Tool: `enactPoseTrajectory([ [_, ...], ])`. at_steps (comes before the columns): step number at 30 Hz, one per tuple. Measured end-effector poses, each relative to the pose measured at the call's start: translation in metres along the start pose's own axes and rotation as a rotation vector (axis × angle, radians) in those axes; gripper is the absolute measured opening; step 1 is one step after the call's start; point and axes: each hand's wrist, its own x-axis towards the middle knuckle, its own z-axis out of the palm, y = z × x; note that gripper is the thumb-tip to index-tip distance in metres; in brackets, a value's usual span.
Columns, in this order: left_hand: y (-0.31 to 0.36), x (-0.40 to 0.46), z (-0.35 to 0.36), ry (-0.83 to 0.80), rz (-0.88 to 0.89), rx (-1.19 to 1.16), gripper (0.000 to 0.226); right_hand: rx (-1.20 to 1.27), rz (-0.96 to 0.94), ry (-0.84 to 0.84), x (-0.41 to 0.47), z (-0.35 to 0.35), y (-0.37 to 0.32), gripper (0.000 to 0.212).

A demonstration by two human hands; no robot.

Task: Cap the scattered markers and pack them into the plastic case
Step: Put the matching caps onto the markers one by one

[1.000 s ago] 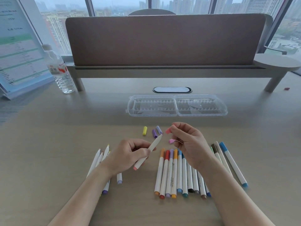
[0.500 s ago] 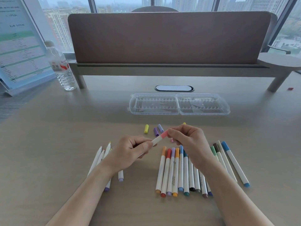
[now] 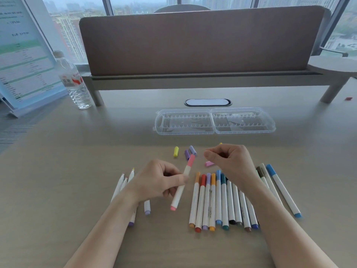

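Head view: the left hand (image 3: 160, 182) grips a pink marker (image 3: 181, 183) around the middle of its white barrel, tilted, with the pink cap on its far end. Half a second ago the right hand (image 3: 231, 163) was pinching this cap onto the tip; now it has let go and has moved a little to the right, fingers curled and, as far as can be seen, holding nothing. One second ago the marker was open and the cap was apart from it, so one more marker is now capped.

The capped row (image 3: 222, 202) lies on the desk (image 3: 58, 171) under the right wrist, and the pink marker probably goes there next. Some uncapped markers (image 3: 123, 182) wait left of the left hand, partly hidden by it. Loose caps remain: a yellow cap (image 3: 176, 151), two purple caps (image 3: 190, 152) and a pink cap (image 3: 209, 163) just below the right fingers. The plastic case (image 3: 215, 121) lies open farther back, well apart from the hands, with no marker in it, so the packing is not yet begun.
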Motion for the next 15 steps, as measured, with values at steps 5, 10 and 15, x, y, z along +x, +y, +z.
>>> enactPoseTrajectory([
  [5, 0.001, -0.005, 0.014, 0.003, -0.119, 0.301, 0.033, 0.039, 0.058, 0.082, 0.002, -0.009, 0.004, 0.010],
  [10, 0.000, -0.006, 0.004, 0.191, -0.125, 0.346, 0.030, -0.037, 0.059, 0.029, -0.002, 0.000, 0.007, 0.008],
  [15, -0.008, -0.025, -0.032, 0.551, -0.166, 0.277, 0.032, -0.135, 0.016, -0.026, -0.004, 0.006, 0.011, 0.007],
])
